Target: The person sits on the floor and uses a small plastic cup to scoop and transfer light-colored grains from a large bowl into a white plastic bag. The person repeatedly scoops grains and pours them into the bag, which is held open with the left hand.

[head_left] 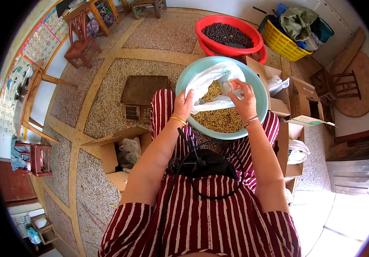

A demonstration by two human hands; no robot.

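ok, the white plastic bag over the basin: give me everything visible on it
The white plastic bag is thin, crinkled film, slightly translucent, held open over the light blue basin of pale kernels. The left hand grips its near-left edge; the right hand holds the other side together with a small cup-like container. Its contents cannot be made out.

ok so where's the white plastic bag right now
In the head view the white plastic bag lies across the light blue basin of pale kernels on the person's lap, held between the left hand and the right hand.
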